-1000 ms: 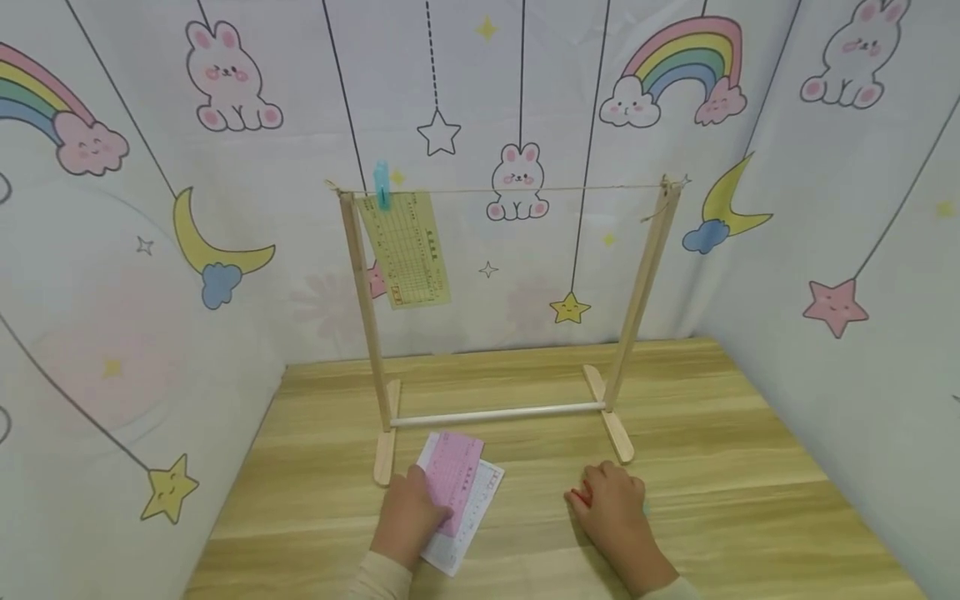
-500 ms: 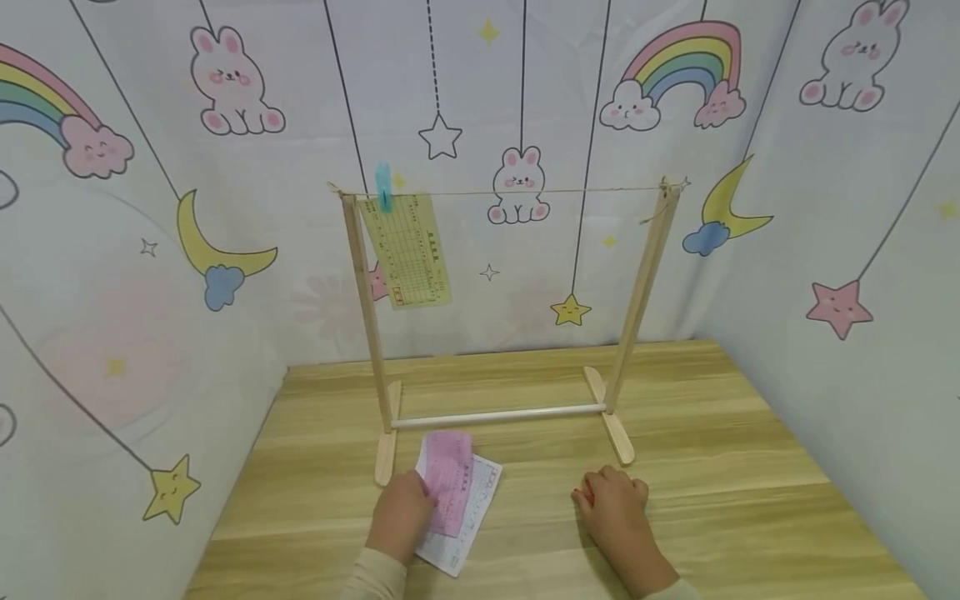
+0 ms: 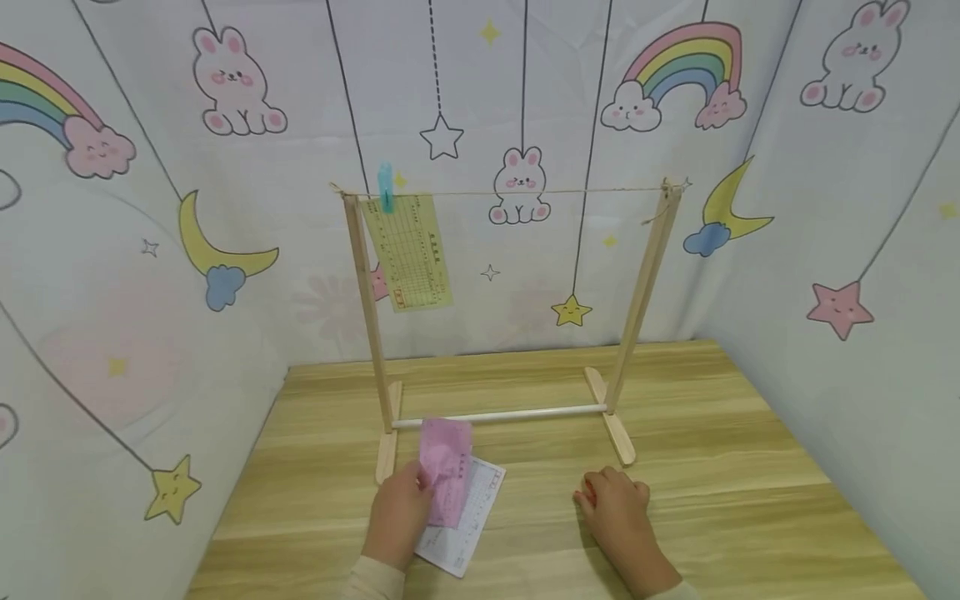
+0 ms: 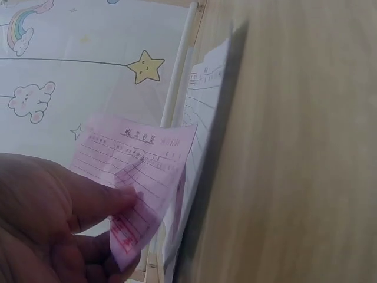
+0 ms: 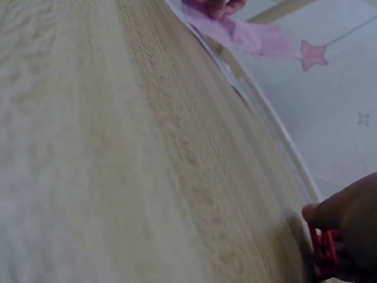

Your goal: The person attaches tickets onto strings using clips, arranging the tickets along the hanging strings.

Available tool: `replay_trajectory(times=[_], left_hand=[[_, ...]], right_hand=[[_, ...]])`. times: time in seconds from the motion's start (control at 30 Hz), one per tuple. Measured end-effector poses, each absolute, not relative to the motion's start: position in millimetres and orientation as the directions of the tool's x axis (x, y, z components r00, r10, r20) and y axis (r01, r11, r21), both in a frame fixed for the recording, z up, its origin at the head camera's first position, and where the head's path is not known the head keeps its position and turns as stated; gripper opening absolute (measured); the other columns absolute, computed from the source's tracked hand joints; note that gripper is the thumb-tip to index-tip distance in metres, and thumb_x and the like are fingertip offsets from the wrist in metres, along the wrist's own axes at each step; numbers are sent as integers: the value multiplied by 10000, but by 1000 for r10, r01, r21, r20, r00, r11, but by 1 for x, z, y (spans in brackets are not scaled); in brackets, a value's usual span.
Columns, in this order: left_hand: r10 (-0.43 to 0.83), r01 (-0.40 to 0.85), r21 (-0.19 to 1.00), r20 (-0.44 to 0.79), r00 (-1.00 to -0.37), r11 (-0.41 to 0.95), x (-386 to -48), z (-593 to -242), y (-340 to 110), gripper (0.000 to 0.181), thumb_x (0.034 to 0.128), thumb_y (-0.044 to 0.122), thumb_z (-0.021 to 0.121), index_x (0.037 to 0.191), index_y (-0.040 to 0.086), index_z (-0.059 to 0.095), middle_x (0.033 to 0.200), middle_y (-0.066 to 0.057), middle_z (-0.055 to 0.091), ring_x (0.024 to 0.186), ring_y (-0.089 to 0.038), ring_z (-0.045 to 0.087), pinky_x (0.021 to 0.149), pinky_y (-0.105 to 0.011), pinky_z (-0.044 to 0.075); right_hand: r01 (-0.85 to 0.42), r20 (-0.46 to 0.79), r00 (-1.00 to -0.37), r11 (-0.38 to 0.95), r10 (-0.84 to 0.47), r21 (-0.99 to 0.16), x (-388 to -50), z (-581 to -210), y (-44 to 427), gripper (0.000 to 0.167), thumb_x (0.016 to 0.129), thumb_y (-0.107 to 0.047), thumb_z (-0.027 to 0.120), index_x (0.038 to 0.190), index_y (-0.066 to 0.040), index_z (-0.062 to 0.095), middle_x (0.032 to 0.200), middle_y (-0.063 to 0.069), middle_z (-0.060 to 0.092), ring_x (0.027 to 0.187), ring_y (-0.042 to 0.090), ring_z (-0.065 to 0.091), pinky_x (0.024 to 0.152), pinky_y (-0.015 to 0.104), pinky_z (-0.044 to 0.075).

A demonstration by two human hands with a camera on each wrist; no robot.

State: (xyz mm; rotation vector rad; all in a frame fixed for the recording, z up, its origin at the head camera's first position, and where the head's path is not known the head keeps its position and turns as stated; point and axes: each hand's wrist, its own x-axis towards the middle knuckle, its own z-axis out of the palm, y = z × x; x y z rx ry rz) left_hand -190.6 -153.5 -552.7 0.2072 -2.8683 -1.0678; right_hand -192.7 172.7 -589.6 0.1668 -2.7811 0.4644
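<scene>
My left hand (image 3: 397, 510) pinches a pink receipt slip (image 3: 447, 471) between thumb and fingers. In the left wrist view the pink slip (image 4: 147, 168) is bent and lifted, its printed lines facing the camera. Beneath it a white printed slip (image 3: 474, 517) lies on the table, partly covered. On the right, my right hand (image 3: 618, 510) rests low over the tabletop with curled fingers and grips a small red clip (image 3: 590, 493). The right wrist view shows the red clip (image 5: 323, 250) under the thumb, mostly hidden by the hand.
Behind the hands stands a wooden frame (image 3: 637, 308) with a white bottom rod (image 3: 525, 414) and a string (image 3: 585, 191) across its top. A teal clothespin (image 3: 386, 190) holds a yellow slip (image 3: 411, 258) at the string's left end. Printed cloth walls surround the wooden tabletop (image 3: 712, 467).
My left hand has taken the pink slip up off the white one, its far end now higher near the rod. The right hand has shifted slightly to the right, still with the red clip.
</scene>
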Motion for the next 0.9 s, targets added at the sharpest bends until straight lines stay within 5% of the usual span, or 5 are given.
replay_trajectory(times=[0.23,0.43,0.63,0.9], left_hand=[[-185,-44,778,94,-978,627,-188,-549,-153,229,885,43,764,1050,76,608,913,-70,689,725,-170,605,595,-316,511],[-247,18,878,155,-957,479,-193,-534,-153,510,886,36,789,1357,89,604,876,-35,701,743,-164,632,643,-306,558],[-278,58,940,157,-948,335,-204,-507,-155,238,921,138,792,1149,85,749,927,-32,749,822,-181,677,708,-277,570],[-297,244,953,289,-910,179,-228,-443,-153,142,950,163,770,1015,37,760,992,-104,771,907,-221,721,802,-278,583]], right_hand=[[-171,291,-956,864,-30,-473,-187,-569,172,209,852,-221,858,990,-94,768,798,-81,690,732,102,643,772,463,397],[-163,172,-984,684,-56,-711,-196,-529,181,279,869,-161,846,1109,-45,764,881,-68,747,851,133,703,810,392,562],[-131,40,-975,424,-218,-896,-220,-473,196,331,915,-160,809,1193,2,731,1041,74,769,957,169,716,818,284,583],[-299,186,-906,266,-380,-917,-241,-362,182,324,920,-82,786,1193,41,662,1076,151,735,953,198,712,827,285,589]])
